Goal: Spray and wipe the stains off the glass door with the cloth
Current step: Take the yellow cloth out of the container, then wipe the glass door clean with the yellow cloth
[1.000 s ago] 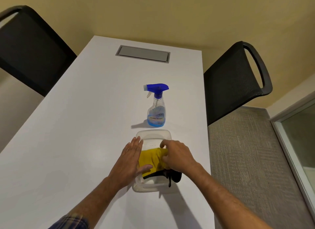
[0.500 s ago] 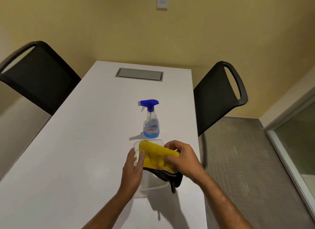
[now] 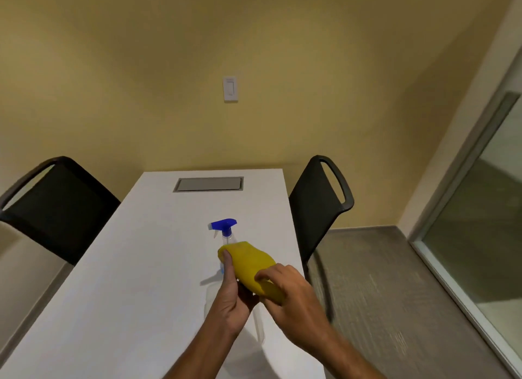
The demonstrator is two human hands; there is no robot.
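Note:
A folded yellow cloth (image 3: 250,261) is lifted above the white table (image 3: 135,265), held between both hands. My left hand (image 3: 233,296) grips its near left side, thumb up along the cloth's edge. My right hand (image 3: 288,296) pinches the cloth's right end with curled fingers. Behind the cloth stands a clear spray bottle (image 3: 224,231) with a blue trigger head, its lower body mostly hidden by the cloth. A clear plastic container (image 3: 258,326) lies on the table under my hands, largely covered by them. The glass door (image 3: 485,209) fills the right edge.
Two black chairs flank the table, one at the left (image 3: 56,206) and one at the right (image 3: 319,206). A grey hatch (image 3: 209,184) is set in the table's far end. Grey carpet (image 3: 381,294) lies between table and door. A wall switch (image 3: 230,88) is on the yellow wall.
Both hands have lifted the yellow cloth out of the container and raised it in front of the spray bottle. The camera has tilted upward, showing more wall and door.

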